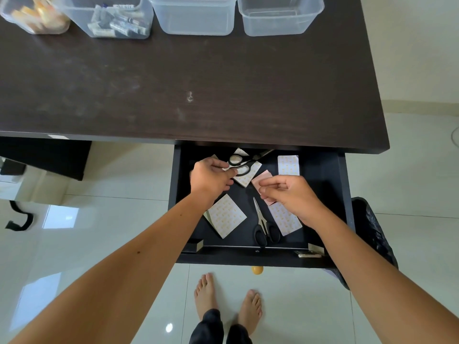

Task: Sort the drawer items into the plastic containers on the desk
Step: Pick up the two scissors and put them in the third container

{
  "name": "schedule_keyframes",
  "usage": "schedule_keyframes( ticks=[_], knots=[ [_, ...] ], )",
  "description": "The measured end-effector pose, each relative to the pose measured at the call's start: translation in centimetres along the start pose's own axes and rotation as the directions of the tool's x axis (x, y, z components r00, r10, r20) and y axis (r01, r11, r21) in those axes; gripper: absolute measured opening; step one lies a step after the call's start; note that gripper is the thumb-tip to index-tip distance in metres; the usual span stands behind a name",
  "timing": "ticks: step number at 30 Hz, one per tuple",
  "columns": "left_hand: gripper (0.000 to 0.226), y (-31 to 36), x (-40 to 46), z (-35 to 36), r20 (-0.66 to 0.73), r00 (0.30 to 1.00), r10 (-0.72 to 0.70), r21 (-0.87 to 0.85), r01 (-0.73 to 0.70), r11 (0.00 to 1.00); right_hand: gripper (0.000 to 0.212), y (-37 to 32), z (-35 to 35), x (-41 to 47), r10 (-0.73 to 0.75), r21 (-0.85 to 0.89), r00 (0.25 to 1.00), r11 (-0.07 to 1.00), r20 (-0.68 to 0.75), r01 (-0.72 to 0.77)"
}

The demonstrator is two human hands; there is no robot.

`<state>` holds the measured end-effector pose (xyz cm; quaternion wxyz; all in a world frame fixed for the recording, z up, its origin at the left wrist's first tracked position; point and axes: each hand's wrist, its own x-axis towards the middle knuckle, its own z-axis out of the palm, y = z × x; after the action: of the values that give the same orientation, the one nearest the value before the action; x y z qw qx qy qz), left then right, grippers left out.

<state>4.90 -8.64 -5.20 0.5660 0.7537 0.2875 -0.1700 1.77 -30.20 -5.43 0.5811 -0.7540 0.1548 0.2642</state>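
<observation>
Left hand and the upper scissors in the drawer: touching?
Touching. The head view shows the left hand with its fingertips on the black handle loops of the upper scissors, no gap visible between them.

Bright, even daylight; wide-angle bend at the edges.
We see window glare on the glossy floor tiles at left and a dull sheen across the dark desk; the open drawer sits in shade, and the containers along the far edge look soft.
</observation>
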Motion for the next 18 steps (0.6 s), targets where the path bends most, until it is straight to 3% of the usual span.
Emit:
schedule_keyframes(
  ticks=[5, 10, 13, 18],
  knots=[
    [0.028, -0.7, -0.2, -0.2, 0.034, 0.999, -0.038, -0.13, 0.042, 0.991, 0.017, 0.1, -0.2, 0.0, -0.002, 0.017, 1.0, 1.0, 0.004, 0.002],
    [0.046, -1.0, -1.3, -0.5, 0.084, 0.995, -0.049, -0.293, 0.072, 0.953, 0.018, -0.3, -0.8, -0.7, -0.006, 0.003, 1.0, 1.0, 0.022, 0.006],
    [0.06, -0.7, -1.7, -0.8, 0.148, 0.987, -0.061, -0.337, 0.108, 0.935, 0.017, -0.3, -1.3, -1.0, 0.0, -0.083, 0.997, 0.996, 0.075, 0.007],
    [0.051, -1.0, -1.9, -1.5, 0.208, 0.977, -0.053, -0.382, 0.131, 0.915, 0.019, 0.2, -1.3, -1.5, 0.007, -0.304, 0.983, 0.951, 0.184, 0.05]
  ],
)
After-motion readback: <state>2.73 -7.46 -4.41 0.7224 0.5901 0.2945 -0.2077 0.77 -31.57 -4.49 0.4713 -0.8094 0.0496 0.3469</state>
